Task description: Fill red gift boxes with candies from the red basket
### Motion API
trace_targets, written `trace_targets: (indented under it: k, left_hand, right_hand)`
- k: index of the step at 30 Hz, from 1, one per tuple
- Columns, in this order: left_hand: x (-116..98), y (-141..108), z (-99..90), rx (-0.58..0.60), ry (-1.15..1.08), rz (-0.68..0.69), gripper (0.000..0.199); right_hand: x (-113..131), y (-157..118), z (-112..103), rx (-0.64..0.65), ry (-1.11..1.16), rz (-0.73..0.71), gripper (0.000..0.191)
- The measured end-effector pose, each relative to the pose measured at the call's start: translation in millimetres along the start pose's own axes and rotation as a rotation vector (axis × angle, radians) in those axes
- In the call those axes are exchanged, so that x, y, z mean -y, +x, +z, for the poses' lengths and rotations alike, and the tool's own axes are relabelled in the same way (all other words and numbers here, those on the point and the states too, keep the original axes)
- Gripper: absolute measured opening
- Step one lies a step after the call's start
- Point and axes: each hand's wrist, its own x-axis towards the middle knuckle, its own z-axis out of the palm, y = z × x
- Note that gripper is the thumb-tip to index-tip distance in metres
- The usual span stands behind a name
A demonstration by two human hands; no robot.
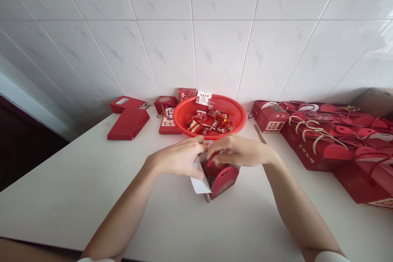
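In the middle of the white table stands a red gift box (225, 182), its top flaps raised and a white-lined flap turned out on the left. My left hand (181, 156) grips that flap between thumb and fingers. Over the opening, my right hand (238, 150) has its fingers bent down into the box, on a red item (211, 168) whose kind I cannot make out. Just behind the box sits a red plastic basket (241, 120) with wrapped candies (208, 123) in it.
Many filled-out red gift boxes (319, 155) with rope handles crowd the right side. Folded red cartons (129, 125) lie at the left rear, with small red boxes (166, 104) beside the basket. A tiled wall (221, 57) borders the table's back.
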Motion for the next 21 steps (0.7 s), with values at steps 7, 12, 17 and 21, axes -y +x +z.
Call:
trace_targets:
  k: [7, 12, 17, 21]
  left_hand:
    - [-1.3, 0.2, -3.4, 0.075, 0.022, 0.062, 0.057]
    - [-3.2, -0.2, -3.5, 0.07, -0.021, 0.107, 0.075]
    - [-2.6, 5.7, 4.2, 0.03, -0.091, 0.145, 0.076]
    - [-2.6, 9.0, 6.3, 0.022, -0.107, 0.144, 0.078]
  right_hand:
    - [9.5, -17.3, -16.0, -0.069, -0.232, 0.054, 0.028]
    - [14.1, -36.9, -32.3, -0.153, -0.354, 0.148, 0.026]
    - [5.8, -48.6, -15.9, -0.197, -0.575, 0.402, 0.017]
    - [4.8, -61.1, 7.4, -0.17, -0.574, 0.439, 0.026]
